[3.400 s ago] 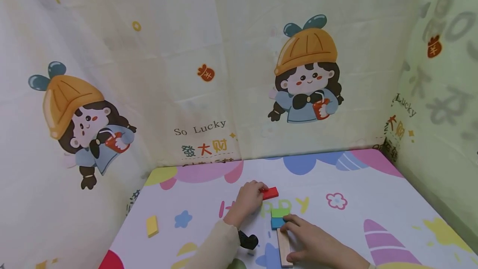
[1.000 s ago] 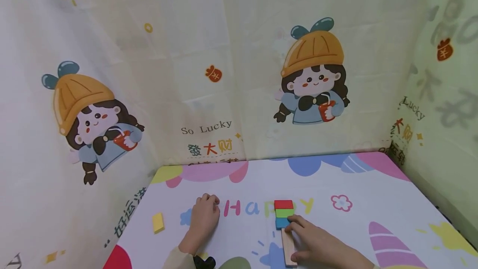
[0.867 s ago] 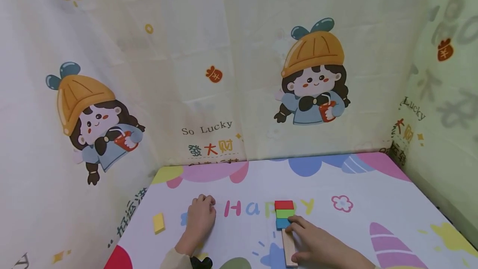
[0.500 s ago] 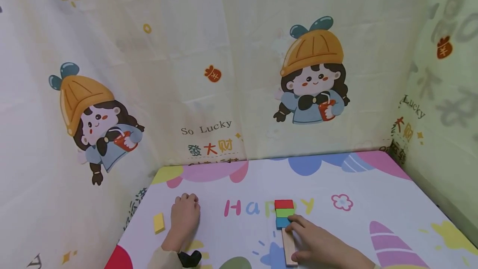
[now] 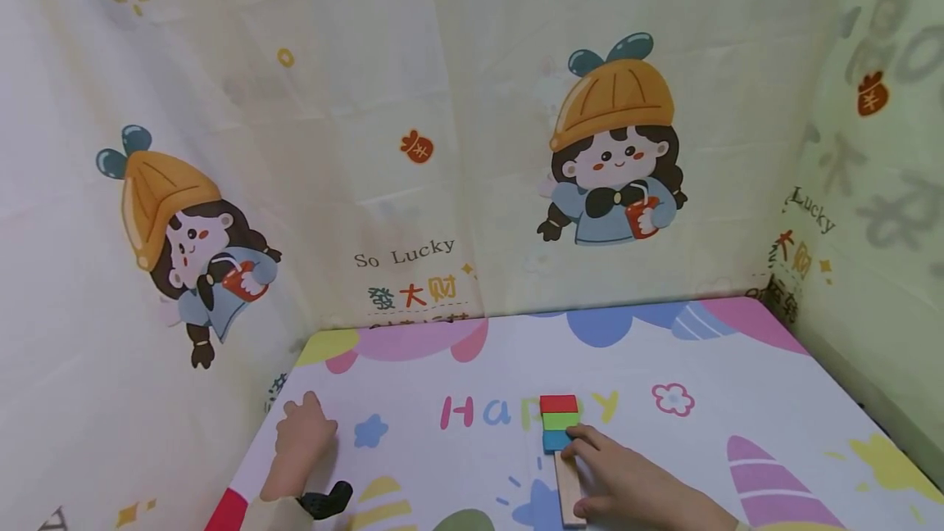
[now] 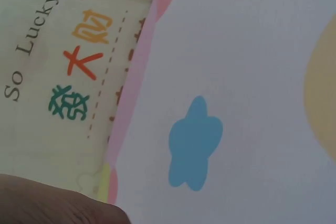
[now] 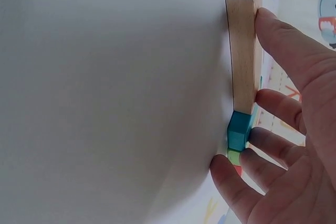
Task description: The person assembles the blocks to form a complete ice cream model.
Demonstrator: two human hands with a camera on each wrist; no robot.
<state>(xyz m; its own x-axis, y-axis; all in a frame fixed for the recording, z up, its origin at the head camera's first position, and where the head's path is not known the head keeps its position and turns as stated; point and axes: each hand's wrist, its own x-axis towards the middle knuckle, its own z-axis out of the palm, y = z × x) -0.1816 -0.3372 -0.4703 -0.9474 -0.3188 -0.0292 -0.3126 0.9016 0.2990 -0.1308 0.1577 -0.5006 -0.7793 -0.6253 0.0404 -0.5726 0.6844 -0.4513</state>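
On the table a row runs away from me in the head view: a plain wooden block [image 5: 566, 488] nearest, then a blue block [image 5: 555, 441], a green block [image 5: 560, 421] and a red block [image 5: 558, 404] at the far end. My right hand [image 5: 627, 478] rests along the row's right side. In the right wrist view its thumb touches the plain block [image 7: 242, 51], and the fingers lie spread by the blue block [image 7: 240, 130]. My left hand [image 5: 304, 437] is at the table's left side, over the yellow block's spot. That block is hidden, and I cannot tell whether the fingers hold it.
The printed tablecloth [image 5: 457, 465] carries the word Happy, stars and flowers. A cream curtain [image 5: 442, 105] with cartoon figures stands behind the table and along its sides. A black strap [image 5: 328, 501] sits at the left wrist.
My left hand brought the red block to the row's far end, let go and moved left; it now covers the yellow block's place. The right hand has stayed by the row.
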